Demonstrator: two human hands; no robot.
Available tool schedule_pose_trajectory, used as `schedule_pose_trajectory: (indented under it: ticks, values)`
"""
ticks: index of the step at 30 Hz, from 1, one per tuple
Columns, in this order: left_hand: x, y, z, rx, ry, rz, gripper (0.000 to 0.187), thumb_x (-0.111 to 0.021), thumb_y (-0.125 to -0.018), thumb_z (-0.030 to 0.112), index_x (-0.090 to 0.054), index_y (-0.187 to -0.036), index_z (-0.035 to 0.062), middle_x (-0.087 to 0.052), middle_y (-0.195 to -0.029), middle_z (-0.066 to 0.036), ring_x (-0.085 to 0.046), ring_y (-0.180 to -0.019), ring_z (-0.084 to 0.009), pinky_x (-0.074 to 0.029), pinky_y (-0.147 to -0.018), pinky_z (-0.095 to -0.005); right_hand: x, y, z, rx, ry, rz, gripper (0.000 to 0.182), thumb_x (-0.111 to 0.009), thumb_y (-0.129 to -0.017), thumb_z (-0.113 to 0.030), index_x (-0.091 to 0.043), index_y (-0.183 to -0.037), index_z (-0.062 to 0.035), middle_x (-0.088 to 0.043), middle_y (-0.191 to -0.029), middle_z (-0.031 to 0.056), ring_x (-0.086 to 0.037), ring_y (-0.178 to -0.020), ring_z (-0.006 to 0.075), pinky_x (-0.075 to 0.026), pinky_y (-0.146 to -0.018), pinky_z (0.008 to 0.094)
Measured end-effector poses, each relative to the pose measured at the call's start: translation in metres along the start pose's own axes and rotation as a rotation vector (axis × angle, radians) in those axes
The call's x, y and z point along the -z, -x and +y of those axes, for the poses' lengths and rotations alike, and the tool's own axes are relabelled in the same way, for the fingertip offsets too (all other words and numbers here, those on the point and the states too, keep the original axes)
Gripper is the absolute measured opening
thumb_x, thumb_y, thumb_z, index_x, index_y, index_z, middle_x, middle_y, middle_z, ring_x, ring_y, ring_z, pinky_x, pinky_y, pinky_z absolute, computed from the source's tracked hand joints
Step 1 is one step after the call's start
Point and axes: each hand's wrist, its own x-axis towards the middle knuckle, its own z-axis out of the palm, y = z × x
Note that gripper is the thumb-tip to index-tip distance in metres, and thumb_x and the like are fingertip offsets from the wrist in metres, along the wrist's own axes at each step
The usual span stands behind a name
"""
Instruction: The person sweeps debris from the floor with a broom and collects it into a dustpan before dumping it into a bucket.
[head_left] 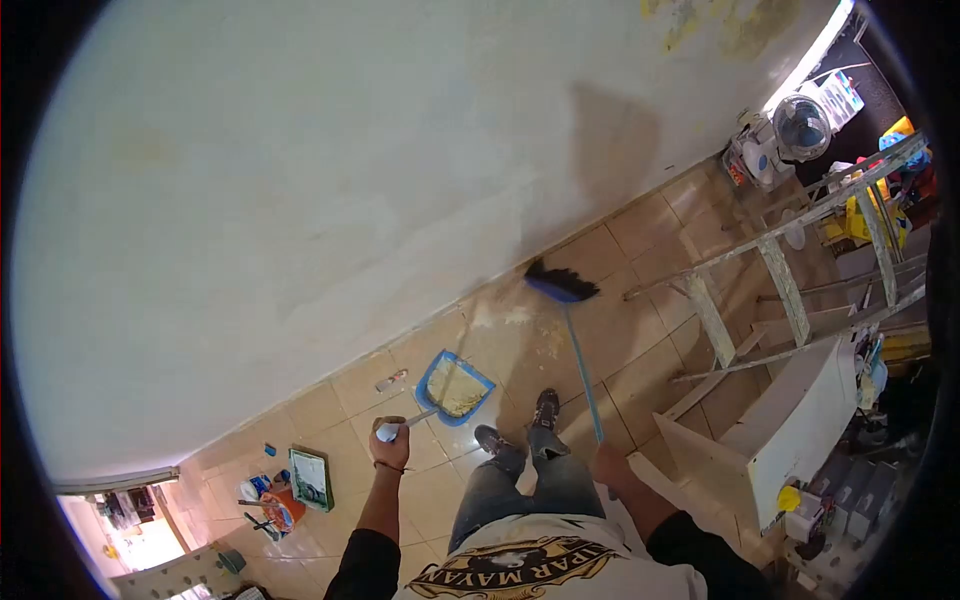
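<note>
My left hand is wrapped round the upper end of a dustpan's handle. The blue dustpan rests on the tiled floor ahead of my feet, with pale debris lying in it. At my right side, my right hand grips the light-blue stick of a broom. Its blue head with dark bristles is on the floor near the foot of the wall. Pale dust marks the tiles between broom head and dustpan.
A stepladder and a white cabinet stand to the right. At the lower left are an orange bucket and a paint tray. A small packet lies by the wall. Clutter fills the far right corner.
</note>
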Motion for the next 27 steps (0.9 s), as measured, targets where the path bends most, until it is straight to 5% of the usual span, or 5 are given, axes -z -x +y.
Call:
schedule_pose_trajectory:
  ticks: [4, 7, 15, 17, 27]
  values:
    - [-0.007, -0.005, -0.017, 0.031, 0.029, 0.008, 0.007, -0.059, -0.067, 0.007, -0.061, -0.073, 0.0048, -0.056, -0.073, -0.011, -0.056, -0.068, -0.0257, -0.045, -0.063, -0.0334, -0.005, 0.047, 0.027, -0.212, -0.372, 0.101, 0.034, -0.047, -0.080, -0.018, -0.048, -0.104, 0.0055, -0.058, -0.088, 0.0252, -0.058, -0.084, 0.0365, -0.045, -0.073, 0.0448]
    - [-0.006, -0.006, -0.015, 0.029, 0.004, 0.009, 0.007, -0.059, -0.067, 0.009, -0.061, -0.073, 0.0056, -0.057, -0.074, -0.011, -0.057, -0.068, -0.0262, -0.045, -0.061, -0.0344, 0.019, 0.087, 0.011, -0.256, -0.260, 0.147, 0.032, -0.046, -0.081, -0.019, -0.049, -0.101, 0.0060, -0.058, -0.087, 0.0246, -0.059, -0.082, 0.0361, -0.046, -0.070, 0.0446]
    - [0.013, -0.014, -0.039, -0.096, -0.060, -0.068, 0.005, -0.060, -0.069, 0.014, -0.061, -0.070, 0.0094, -0.057, -0.074, -0.011, -0.057, -0.069, -0.0299, -0.045, -0.061, -0.0389, -0.106, -0.047, -0.050, 0.034, -0.109, 0.221, 0.030, -0.044, -0.080, -0.015, -0.047, -0.101, 0.0060, -0.058, -0.089, 0.0234, -0.059, -0.083, 0.0361, -0.047, -0.070, 0.0434]
    - [0.017, -0.017, -0.055, -0.207, -0.022, -0.079, 0.008, -0.061, -0.071, 0.017, -0.061, -0.072, 0.0094, -0.057, -0.074, -0.011, -0.056, -0.070, -0.0316, -0.045, -0.061, -0.0412, -0.065, 0.022, -0.117, -0.161, -0.348, 0.183, 0.029, -0.044, -0.080, -0.014, -0.047, -0.099, 0.0071, -0.058, -0.091, 0.0245, -0.058, -0.085, 0.0377, -0.047, -0.072, 0.0440]
    - [0.059, -0.008, -0.057, -0.222, -0.087, -0.238, 0.016, -0.061, -0.069, 0.024, -0.061, -0.074, 0.0085, -0.057, -0.081, -0.013, -0.054, -0.077, -0.0340, -0.044, -0.070, -0.0429, -0.093, 0.166, -0.155, -0.267, -0.419, 0.003, 0.030, -0.047, -0.078, -0.022, -0.049, -0.099, 0.0003, -0.058, -0.090, 0.0246, -0.057, -0.088, 0.0390, -0.045, -0.076, 0.0435]
